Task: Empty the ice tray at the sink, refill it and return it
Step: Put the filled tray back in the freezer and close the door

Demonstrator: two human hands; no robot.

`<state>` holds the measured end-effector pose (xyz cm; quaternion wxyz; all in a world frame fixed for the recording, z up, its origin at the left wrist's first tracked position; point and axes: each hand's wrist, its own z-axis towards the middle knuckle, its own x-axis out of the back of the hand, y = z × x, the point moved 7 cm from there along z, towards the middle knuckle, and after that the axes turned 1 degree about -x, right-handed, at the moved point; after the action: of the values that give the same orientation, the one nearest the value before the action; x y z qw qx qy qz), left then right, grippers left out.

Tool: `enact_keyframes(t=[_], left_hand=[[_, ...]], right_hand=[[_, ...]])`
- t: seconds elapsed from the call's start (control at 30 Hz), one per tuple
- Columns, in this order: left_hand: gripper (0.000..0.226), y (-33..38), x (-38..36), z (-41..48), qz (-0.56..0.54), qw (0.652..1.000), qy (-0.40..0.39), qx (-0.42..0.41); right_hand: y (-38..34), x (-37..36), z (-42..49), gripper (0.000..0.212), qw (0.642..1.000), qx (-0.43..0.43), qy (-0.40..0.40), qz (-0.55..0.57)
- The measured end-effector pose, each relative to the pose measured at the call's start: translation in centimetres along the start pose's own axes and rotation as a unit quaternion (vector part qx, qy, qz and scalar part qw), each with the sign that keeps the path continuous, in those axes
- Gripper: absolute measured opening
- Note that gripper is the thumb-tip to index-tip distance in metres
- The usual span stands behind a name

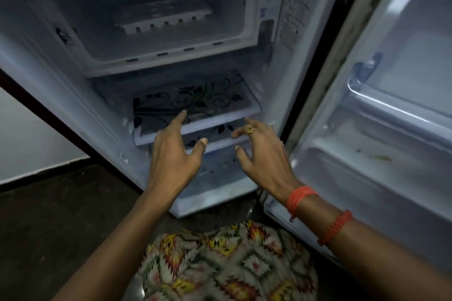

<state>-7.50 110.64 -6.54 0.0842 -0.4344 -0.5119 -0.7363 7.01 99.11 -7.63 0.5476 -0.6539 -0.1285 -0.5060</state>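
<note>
1. Since the fridge stands on the dark floor (49,215) with its cabinet wide open, everything inside is within reach of the person crouched before it.
2. High and left of centre, the freezer compartment (73,19) has no flap across its mouth, so the ice tray (166,17) shows plainly. It is a pale tray lying flat on the compartment floor, towards the back and a little askew. Whether its cells hold ice or water is too dim to tell.
3. Below it, the left hand (175,156) is spread and holds nothing. Its fingers reach towards the front edge of the flower-printed shelf (220,98), and the thumb is stretched wide. It looks poised for a two-handed reach rather than a grip.
4. That shelf sits just under the freezer, with a second one close beneath. I take both to be bystanders to the task.
5. The right hand (263,156), with a ring (250,130) on one finger, is likewise splayed and empty. It hovers near the shelf's right end, well below the tray.
6. Orange threads (299,197) circle the right wrist.
7. Far right, the door (367,129) swings fully out, leaving both hands an unblocked path upward.
</note>
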Motion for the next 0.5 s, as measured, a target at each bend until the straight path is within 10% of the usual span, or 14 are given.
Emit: enact_keyframes(t=[0.5], left_hand=[[0.071,6.7,-12.9,-13.3,-0.030,0.982,-0.189,0.000]], right_hand=[[14.7,6.6,-18.8,0.031,0.963,-0.261,0.054,0.030]])
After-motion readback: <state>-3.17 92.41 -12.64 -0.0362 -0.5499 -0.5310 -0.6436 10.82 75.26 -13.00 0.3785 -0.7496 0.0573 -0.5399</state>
